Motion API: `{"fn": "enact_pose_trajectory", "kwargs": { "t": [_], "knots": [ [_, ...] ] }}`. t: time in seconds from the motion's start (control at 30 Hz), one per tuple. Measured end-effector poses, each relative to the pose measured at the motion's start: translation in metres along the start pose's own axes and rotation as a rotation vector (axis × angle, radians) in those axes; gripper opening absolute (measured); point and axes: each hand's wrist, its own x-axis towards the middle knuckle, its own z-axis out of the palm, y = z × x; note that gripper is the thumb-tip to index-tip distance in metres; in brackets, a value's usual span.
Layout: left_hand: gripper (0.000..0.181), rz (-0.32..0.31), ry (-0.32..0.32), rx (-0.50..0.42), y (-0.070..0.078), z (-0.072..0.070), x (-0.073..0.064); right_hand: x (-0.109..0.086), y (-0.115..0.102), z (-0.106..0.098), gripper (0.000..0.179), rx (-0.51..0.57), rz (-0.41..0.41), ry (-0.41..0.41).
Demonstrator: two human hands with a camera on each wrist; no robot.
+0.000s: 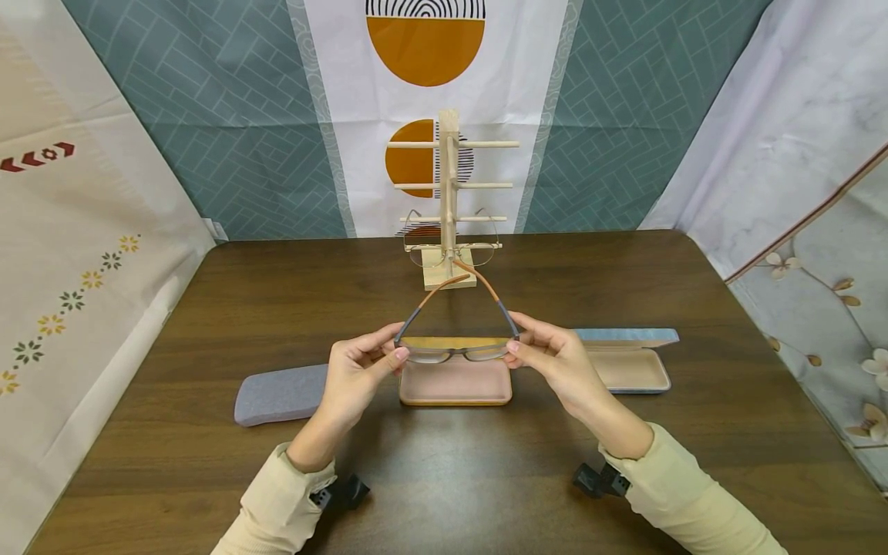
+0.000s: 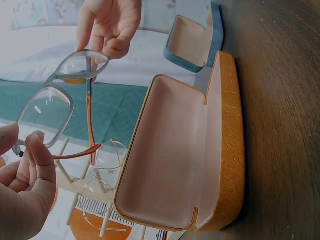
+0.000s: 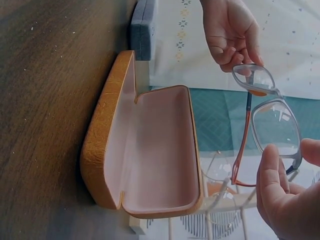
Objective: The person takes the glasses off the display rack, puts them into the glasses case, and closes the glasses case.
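A pair of eyeglasses [image 1: 486, 354] with grey rims and blue-and-orange temples is held up between both hands, temples unfolded and pointing away. My left hand [image 1: 355, 378] pinches the left end of the frame near the hinge, thumb on the near side. At the opposite end, my right hand [image 1: 560, 362] pinches the frame the same way. Beneath and behind the glasses lies an opened mustard glasses case [image 1: 455, 385] with a pink lining; nothing lies inside. The left wrist view shows its textured outer shell [image 2: 231, 150] and both lenses [image 2: 46, 114] clearly.
A wooden eyeglass stand [image 1: 449, 177] rises at the table's back, thin wire-framed glasses [image 1: 486, 254] on its lowest bar. A closed grey case [image 1: 280, 395] lies left, partly behind the left hand. To the right sits an opened blue case [image 1: 627, 370] with a beige lining.
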Motion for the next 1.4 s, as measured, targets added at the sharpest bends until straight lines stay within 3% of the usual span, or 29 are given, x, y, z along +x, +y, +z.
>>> {"fn": "enact_pose_trajectory", "kwargs": {
  "t": [1.4],
  "knots": [
    [0.031,0.002,-0.069,0.003,0.0026,-0.0036,0.0005,-0.0006,-0.0004,-0.0014,0.049,-0.001,-0.001,-0.017]
  ]
}}
